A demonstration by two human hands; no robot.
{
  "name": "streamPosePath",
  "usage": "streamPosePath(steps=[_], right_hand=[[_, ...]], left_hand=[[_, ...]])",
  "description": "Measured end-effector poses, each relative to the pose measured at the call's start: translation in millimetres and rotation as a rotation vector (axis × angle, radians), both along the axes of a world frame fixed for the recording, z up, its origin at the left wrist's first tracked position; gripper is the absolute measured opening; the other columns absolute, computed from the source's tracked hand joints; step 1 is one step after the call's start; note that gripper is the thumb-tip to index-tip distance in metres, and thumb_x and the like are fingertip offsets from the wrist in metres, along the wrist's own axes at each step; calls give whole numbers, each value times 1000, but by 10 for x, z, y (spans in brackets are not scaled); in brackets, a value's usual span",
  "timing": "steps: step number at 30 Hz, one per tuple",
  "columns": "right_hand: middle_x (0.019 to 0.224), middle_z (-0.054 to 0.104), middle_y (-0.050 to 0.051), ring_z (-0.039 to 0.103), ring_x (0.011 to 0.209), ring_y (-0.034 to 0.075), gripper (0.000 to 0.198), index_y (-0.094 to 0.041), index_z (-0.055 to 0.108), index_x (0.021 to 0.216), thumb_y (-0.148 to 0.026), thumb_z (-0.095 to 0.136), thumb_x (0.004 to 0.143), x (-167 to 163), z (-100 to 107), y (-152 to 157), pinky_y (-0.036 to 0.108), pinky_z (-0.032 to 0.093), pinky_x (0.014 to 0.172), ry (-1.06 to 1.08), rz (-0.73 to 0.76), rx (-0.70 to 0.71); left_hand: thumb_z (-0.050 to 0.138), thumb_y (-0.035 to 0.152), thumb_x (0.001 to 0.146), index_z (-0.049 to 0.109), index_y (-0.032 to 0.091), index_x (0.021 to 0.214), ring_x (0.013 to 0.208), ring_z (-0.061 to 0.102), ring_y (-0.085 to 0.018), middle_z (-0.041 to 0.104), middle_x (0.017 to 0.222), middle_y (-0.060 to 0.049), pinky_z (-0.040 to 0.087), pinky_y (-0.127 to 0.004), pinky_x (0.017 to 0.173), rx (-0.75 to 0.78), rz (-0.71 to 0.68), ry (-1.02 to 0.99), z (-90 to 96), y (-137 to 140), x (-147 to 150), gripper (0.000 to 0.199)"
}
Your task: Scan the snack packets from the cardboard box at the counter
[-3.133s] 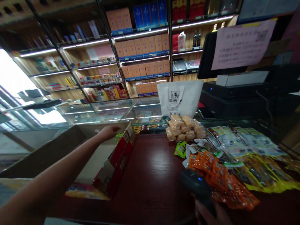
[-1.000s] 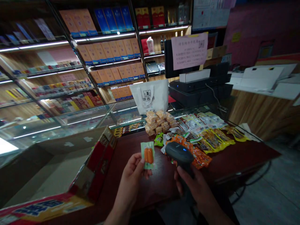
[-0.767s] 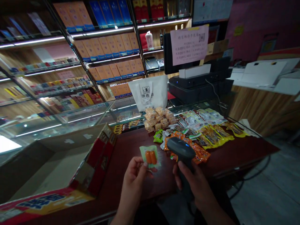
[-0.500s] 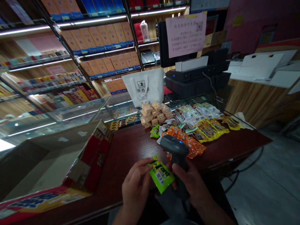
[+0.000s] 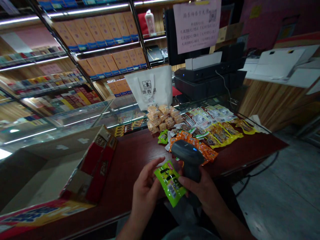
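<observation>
My right hand (image 5: 208,188) is wrapped round the handle of a dark grey barcode scanner (image 5: 188,154), which has a blue light on its head. Its thumb presses on the right edge of a small green snack packet (image 5: 170,183), whose printed face and barcode point up at me. My left hand (image 5: 146,188) is beside the packet's left edge, index finger stretched out and fingers apart. Whether its thumb still touches the packet, I cannot tell. Beyond the scanner lie orange snack packets (image 5: 207,152) and another green packet (image 5: 163,137).
Yellow packets (image 5: 223,134), silvery packets (image 5: 200,116) and a pile of wrapped tan snacks (image 5: 163,118) cover the counter's back. A white bag (image 5: 155,86) stands behind. An open carton (image 5: 100,166) occupies the left; a monitor (image 5: 172,40) and register (image 5: 207,81) are at back right.
My left fingers have loosened from the green packet's upper corner and spread. My right thumb has moved onto the packet's right edge. The view has tilted down slightly.
</observation>
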State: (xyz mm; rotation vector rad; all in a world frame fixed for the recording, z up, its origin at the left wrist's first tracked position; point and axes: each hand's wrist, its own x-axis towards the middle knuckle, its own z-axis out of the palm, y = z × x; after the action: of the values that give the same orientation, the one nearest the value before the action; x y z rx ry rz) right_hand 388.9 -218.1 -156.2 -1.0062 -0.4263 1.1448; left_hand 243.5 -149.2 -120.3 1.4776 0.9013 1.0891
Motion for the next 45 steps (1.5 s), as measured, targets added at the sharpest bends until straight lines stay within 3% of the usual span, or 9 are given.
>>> streamPosePath(steps=[4,6,14,18,25,30,33,39,45], right_hand=[[76,71,-2,55,45,9,51,-19,68,98,-41,91,59,-1,-35,24,19,47,40,2,-63,-6],[77,71,-2,55,46,9,49,-19,67,97,-42,91,60,-3,-55,36,20,48,41,-18,-98,-12],[66,68,-3,54,46,10,42,-19,66,87,-44,89,61,-5,-99,69,21,47,43,-122,-113,-33],[50,57,-7,51,43,11,38,-20,65,82,-48,85,66,37,-90,79,23,46,43,-178,-135,-4],[52,60,-6,52,43,11,47,-20,63,83,-52,88,60,57,-83,62,22,43,42,-171,-129,-50],[48,59,-6,53,41,12,47,-20,61,83,-54,86,62,25,-157,70,23,43,42,-160,-155,-88],[49,59,-7,50,41,11,43,-20,60,87,-49,84,67,23,-207,81,22,41,43,-103,-194,-43],[49,58,-7,49,44,10,34,-20,59,81,-44,82,74,24,-255,67,22,40,47,-99,-202,5],[47,58,-8,49,42,9,34,-21,57,76,-43,82,74,37,-224,93,22,40,48,-116,-188,-2]], left_hand=[[69,51,82,61,20,115,85,72,-24,74,105,-10,56,-34,76,-441,-130,-122,-60,-25,28,46],[65,58,83,62,19,113,83,72,-24,74,101,-11,56,-34,73,-532,-203,-150,-106,-64,34,50],[80,37,74,62,24,113,94,68,-22,70,111,-7,56,-30,78,-412,-199,-78,-50,-106,128,46],[82,39,69,69,18,102,77,64,-18,71,90,-5,55,-26,69,-414,-127,29,51,-38,83,42],[85,37,65,69,13,69,56,49,-9,54,63,1,44,-17,49,-376,-342,182,113,91,35,29],[87,34,65,73,15,93,57,56,-9,69,78,-3,50,-20,58,-534,-233,-35,71,60,71,37],[90,26,59,70,19,107,68,66,-14,74,93,-7,55,-24,66,-581,-280,-113,32,19,88,52],[82,39,72,73,14,92,61,68,-15,75,78,-8,56,-22,57,-560,-279,-82,-81,-14,93,33],[79,45,74,76,13,86,64,71,-16,78,79,-11,58,-23,63,-559,-214,-61,-78,-13,102,35]])
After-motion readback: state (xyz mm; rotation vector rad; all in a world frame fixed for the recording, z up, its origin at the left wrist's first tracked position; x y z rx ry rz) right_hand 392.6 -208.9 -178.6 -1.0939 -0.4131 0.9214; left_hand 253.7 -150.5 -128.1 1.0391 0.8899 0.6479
